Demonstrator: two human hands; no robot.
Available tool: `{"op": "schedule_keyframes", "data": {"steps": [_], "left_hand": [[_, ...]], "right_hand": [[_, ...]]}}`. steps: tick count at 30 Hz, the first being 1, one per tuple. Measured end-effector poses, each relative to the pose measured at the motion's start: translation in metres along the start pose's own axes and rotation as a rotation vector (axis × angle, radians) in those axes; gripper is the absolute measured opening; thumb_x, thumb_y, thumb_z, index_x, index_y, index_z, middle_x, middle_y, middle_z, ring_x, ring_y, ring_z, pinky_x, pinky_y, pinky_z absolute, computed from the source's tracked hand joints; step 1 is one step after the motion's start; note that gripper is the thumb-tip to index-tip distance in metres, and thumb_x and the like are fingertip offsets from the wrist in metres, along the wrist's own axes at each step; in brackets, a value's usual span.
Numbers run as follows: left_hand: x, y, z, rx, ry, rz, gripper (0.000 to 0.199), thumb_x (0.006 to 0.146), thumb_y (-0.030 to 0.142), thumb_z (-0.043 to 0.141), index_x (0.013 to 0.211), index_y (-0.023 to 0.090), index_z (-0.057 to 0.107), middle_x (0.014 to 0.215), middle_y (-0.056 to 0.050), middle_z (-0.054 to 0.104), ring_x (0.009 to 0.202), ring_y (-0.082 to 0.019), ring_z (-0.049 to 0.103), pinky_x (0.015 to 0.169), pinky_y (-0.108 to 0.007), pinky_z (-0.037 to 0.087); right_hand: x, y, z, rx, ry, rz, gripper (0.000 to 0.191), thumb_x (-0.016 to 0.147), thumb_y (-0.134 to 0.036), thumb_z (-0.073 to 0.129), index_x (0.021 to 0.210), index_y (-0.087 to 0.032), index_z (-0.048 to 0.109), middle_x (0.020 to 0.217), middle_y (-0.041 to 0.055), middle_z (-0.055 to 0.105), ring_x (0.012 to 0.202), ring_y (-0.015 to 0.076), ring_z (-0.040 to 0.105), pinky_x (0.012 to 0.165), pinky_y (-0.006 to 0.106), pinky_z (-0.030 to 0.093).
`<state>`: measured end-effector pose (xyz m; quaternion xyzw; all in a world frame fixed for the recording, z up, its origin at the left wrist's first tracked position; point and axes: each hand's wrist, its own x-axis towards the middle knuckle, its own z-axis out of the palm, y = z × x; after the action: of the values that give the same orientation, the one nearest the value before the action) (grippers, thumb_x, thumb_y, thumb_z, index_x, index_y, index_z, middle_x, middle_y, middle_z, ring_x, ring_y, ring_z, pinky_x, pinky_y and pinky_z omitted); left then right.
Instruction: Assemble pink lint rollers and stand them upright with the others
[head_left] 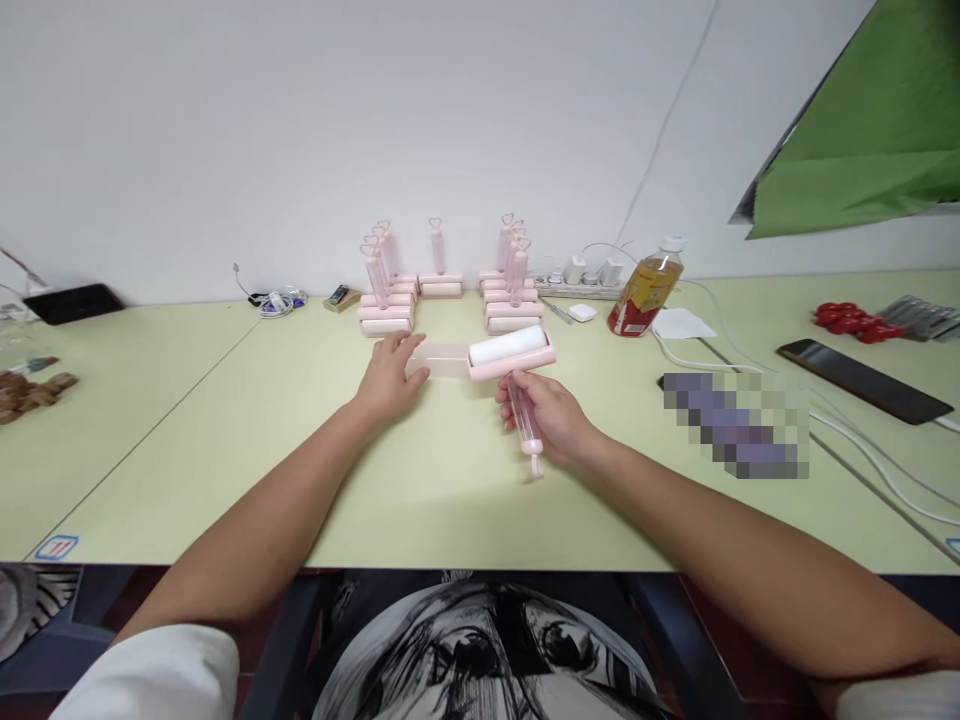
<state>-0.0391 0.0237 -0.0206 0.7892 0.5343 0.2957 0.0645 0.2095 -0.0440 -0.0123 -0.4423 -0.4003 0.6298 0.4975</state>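
My right hand [555, 410] is closed around the clear pink handle of a lint roller [510, 352]. Its white roll faces up in a pink holder, and the handle points toward me. At the left end of a translucent pink roller cover [444, 360] is my left hand [394, 375], thumb and fingers on opposite sides of it. The cover's right end is close to the held roller; whether they touch I cannot tell. Behind my hands, several similar lint rollers stand with handles upright, in a left row [386, 300], a right row [511, 300] and one in the middle [440, 285].
A drink bottle [646, 288] stands right of the rollers, before a power strip [585, 288] with chargers. White cables cross the right side near a dark phone [862, 380] and red-handled tools [859, 322]. A coiled cable [276, 302] and a small box [341, 298] lie back left.
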Motion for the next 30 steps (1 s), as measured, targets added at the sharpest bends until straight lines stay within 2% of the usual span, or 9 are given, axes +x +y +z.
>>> {"op": "schedule_keyframes", "data": {"steps": [3, 4, 6, 9, 13, 15, 17, 23, 30], "left_hand": [[0.004, -0.011, 0.002, 0.031, -0.133, 0.044, 0.068, 0.085, 0.039, 0.058, 0.148, 0.022, 0.040, 0.155, -0.015, 0.031, 0.141, -0.041, 0.026, 0.113, -0.059, 0.027], [0.004, -0.012, 0.003, 0.021, -0.172, 0.056, 0.066, 0.085, 0.039, 0.058, 0.146, 0.022, 0.042, 0.154, -0.015, 0.033, 0.141, -0.040, 0.028, 0.113, -0.057, 0.029], [0.003, -0.010, 0.004, -0.014, -0.194, 0.033, 0.058, 0.084, 0.039, 0.058, 0.139, 0.021, 0.049, 0.143, -0.015, 0.043, 0.130, -0.036, 0.043, 0.109, -0.053, 0.037], [0.002, -0.005, 0.003, -0.127, -0.140, -0.065, 0.049, 0.081, 0.040, 0.062, 0.125, 0.020, 0.057, 0.123, -0.012, 0.052, 0.104, -0.028, 0.059, 0.094, -0.046, 0.049], [-0.001, 0.003, 0.002, -0.609, -0.116, -0.199, 0.045, 0.083, 0.051, 0.060, 0.114, 0.019, 0.055, 0.108, -0.007, 0.057, 0.090, -0.019, 0.061, 0.082, -0.037, 0.052], [-0.003, 0.008, 0.002, -0.863, -0.154, -0.248, 0.049, 0.082, 0.056, 0.061, 0.112, 0.019, 0.053, 0.105, -0.005, 0.058, 0.088, -0.017, 0.062, 0.078, -0.033, 0.052], [-0.006, 0.014, 0.001, -0.990, -0.188, -0.260, 0.053, 0.079, 0.059, 0.065, 0.111, 0.019, 0.053, 0.103, -0.004, 0.059, 0.088, -0.015, 0.063, 0.077, -0.031, 0.052], [-0.011, 0.023, 0.002, -1.044, -0.244, -0.227, 0.054, 0.077, 0.058, 0.070, 0.108, 0.017, 0.055, 0.089, -0.002, 0.061, 0.076, -0.012, 0.058, 0.072, -0.027, 0.048], [-0.012, 0.025, 0.001, -1.046, -0.266, -0.216, 0.050, 0.077, 0.056, 0.071, 0.105, 0.017, 0.058, 0.084, 0.001, 0.056, 0.070, -0.010, 0.051, 0.065, -0.024, 0.045]], "right_hand": [[-0.003, 0.002, 0.002, -0.052, -0.097, 0.117, 0.025, 0.081, -0.041, 0.065, 0.077, -0.017, 0.062, 0.071, 0.0037, 0.064, 0.051, 0.0119, 0.053, 0.044, 0.025, 0.043], [-0.004, 0.002, 0.003, -0.076, -0.132, 0.160, 0.025, 0.081, -0.040, 0.066, 0.076, -0.016, 0.062, 0.069, 0.0035, 0.064, 0.049, 0.0112, 0.052, 0.042, 0.024, 0.041], [-0.007, 0.003, 0.005, -0.130, -0.196, 0.222, 0.025, 0.080, -0.039, 0.067, 0.075, -0.016, 0.062, 0.066, 0.0027, 0.064, 0.045, 0.0096, 0.049, 0.040, 0.023, 0.038], [-0.010, 0.003, 0.006, -0.204, -0.273, 0.250, 0.025, 0.079, -0.040, 0.068, 0.075, -0.015, 0.064, 0.065, 0.0019, 0.066, 0.043, 0.0082, 0.047, 0.039, 0.022, 0.034], [-0.010, 0.002, 0.005, -0.251, -0.280, 0.224, 0.027, 0.078, -0.042, 0.068, 0.073, -0.015, 0.064, 0.065, 0.0013, 0.067, 0.042, 0.0074, 0.045, 0.040, 0.022, 0.031], [-0.010, 0.002, 0.004, -0.260, -0.273, 0.208, 0.028, 0.078, -0.042, 0.067, 0.073, -0.015, 0.065, 0.065, 0.0009, 0.067, 0.043, 0.0071, 0.044, 0.041, 0.022, 0.030], [-0.010, 0.001, 0.005, -0.263, -0.270, 0.195, 0.028, 0.077, -0.042, 0.068, 0.073, -0.015, 0.065, 0.065, 0.0009, 0.067, 0.044, 0.0073, 0.044, 0.043, 0.023, 0.030], [-0.010, 0.001, 0.007, -0.237, -0.245, 0.180, 0.029, 0.075, -0.045, 0.069, 0.073, -0.016, 0.065, 0.064, 0.0010, 0.067, 0.044, 0.0081, 0.043, 0.045, 0.024, 0.029], [-0.011, 0.000, 0.008, -0.247, -0.239, 0.171, 0.030, 0.075, -0.045, 0.068, 0.073, -0.016, 0.064, 0.063, 0.0001, 0.065, 0.042, 0.0073, 0.043, 0.044, 0.024, 0.027]]}}
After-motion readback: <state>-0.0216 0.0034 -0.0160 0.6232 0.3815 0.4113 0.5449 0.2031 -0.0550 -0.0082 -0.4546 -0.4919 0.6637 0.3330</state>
